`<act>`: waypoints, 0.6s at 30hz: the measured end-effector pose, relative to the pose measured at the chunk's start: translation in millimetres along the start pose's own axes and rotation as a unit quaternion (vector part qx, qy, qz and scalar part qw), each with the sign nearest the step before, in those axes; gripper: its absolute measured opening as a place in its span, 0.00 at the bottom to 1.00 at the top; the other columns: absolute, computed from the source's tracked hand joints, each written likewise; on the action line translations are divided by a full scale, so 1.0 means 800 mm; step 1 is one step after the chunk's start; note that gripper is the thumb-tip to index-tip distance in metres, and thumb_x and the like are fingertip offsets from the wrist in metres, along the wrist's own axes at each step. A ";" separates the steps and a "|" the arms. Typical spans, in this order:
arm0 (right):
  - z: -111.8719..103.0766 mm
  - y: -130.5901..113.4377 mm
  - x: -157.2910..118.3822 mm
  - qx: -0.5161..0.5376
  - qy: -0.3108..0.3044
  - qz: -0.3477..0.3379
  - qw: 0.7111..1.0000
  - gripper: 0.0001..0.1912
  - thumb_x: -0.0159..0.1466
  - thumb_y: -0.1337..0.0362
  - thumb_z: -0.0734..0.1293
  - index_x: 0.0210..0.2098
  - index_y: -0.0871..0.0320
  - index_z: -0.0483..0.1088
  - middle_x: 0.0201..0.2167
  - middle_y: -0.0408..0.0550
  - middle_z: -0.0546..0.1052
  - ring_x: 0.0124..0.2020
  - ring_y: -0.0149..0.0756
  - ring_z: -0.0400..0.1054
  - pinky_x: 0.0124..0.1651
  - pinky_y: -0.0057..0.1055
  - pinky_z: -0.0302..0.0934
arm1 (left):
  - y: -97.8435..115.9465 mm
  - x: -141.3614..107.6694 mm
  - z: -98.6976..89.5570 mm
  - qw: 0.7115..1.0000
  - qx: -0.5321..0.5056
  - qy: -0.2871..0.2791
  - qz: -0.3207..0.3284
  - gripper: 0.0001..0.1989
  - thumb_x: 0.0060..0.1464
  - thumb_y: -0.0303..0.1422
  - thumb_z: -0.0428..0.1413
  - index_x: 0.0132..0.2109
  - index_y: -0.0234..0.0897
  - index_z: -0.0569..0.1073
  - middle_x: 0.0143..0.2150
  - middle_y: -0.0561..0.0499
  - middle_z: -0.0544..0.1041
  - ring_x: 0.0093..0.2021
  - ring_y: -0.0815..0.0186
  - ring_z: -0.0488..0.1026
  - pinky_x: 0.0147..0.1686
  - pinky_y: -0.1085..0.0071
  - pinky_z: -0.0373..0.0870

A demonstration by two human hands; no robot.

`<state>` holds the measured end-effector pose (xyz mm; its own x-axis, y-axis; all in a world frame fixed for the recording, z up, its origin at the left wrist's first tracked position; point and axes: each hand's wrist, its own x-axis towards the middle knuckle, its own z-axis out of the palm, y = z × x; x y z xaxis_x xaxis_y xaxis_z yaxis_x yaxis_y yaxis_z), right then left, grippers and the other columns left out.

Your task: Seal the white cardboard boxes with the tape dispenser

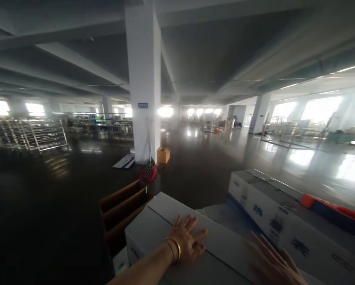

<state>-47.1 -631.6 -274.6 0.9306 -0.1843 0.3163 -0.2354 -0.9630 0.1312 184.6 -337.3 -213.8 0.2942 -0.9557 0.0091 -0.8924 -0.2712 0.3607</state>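
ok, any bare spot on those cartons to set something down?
Bare top of the near white carton between left hand and right hand. The printed carton has a clear top too. Crowded left: open brown box flaps.

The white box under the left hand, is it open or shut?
Shut. The white box has its top flaps lying flat, meeting along a seam, and the left hand rests flat on them.

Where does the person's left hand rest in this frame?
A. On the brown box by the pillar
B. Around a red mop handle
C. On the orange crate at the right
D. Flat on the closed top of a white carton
D: the left hand, with bangles at the wrist, lies palm down on the closed flaps of the white carton.
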 end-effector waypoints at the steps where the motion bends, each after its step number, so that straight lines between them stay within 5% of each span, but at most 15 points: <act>1: 0.008 -0.012 0.016 0.010 -0.023 -0.011 1.000 0.29 0.66 0.42 0.56 0.65 0.31 0.48 0.66 0.42 0.55 0.64 0.59 0.54 0.56 0.74 0.56 | -0.001 0.001 0.002 1.000 -0.004 0.008 -0.002 0.32 0.61 0.54 0.42 0.69 0.56 0.52 0.73 0.41 0.40 0.73 0.50 0.34 0.67 0.40 0.29; 6: 0.007 -0.045 0.036 0.060 -0.057 -0.003 0.997 0.30 0.66 0.42 0.56 0.65 0.30 0.45 0.67 0.44 0.53 0.65 0.60 0.52 0.58 0.74 0.54 | -0.002 0.003 0.001 1.000 -0.022 0.000 0.017 0.31 0.61 0.54 0.42 0.69 0.55 0.53 0.73 0.41 0.40 0.72 0.50 0.34 0.67 0.40 0.29; 10: -0.065 -0.084 0.022 0.089 -0.187 0.060 0.976 0.31 0.67 0.38 0.48 0.67 0.34 0.45 0.70 0.47 0.41 0.70 0.55 0.37 0.66 0.69 0.35 | 0.009 -0.009 0.000 0.999 0.020 -0.032 -0.006 0.29 0.63 0.51 0.38 0.69 0.58 0.48 0.73 0.46 0.37 0.72 0.54 0.32 0.68 0.42 0.31; 13: -0.107 -0.113 0.024 0.138 -0.205 0.067 0.967 0.33 0.66 0.38 0.49 0.68 0.36 0.43 0.71 0.50 0.38 0.71 0.55 0.32 0.66 0.68 0.27 | -0.002 -0.012 0.006 0.996 0.074 -0.040 -0.023 0.28 0.63 0.50 0.37 0.68 0.58 0.48 0.72 0.50 0.37 0.71 0.55 0.33 0.68 0.43 0.35; 18: -0.089 -0.118 0.026 0.197 -0.157 0.075 0.965 0.34 0.64 0.39 0.57 0.67 0.32 0.47 0.71 0.41 0.40 0.70 0.59 0.36 0.65 0.69 0.26 | -0.038 0.010 0.041 0.990 0.141 0.025 -0.007 0.25 0.60 0.45 0.40 0.64 0.61 0.52 0.69 0.55 0.46 0.70 0.55 0.45 0.67 0.43 0.45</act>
<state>-25.6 -530.8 -213.3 0.9478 -0.3188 -0.0035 -0.3069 -0.9093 -0.2809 202.6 -340.2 -255.1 0.3182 -0.9465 0.0539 -0.9458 -0.3131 0.0860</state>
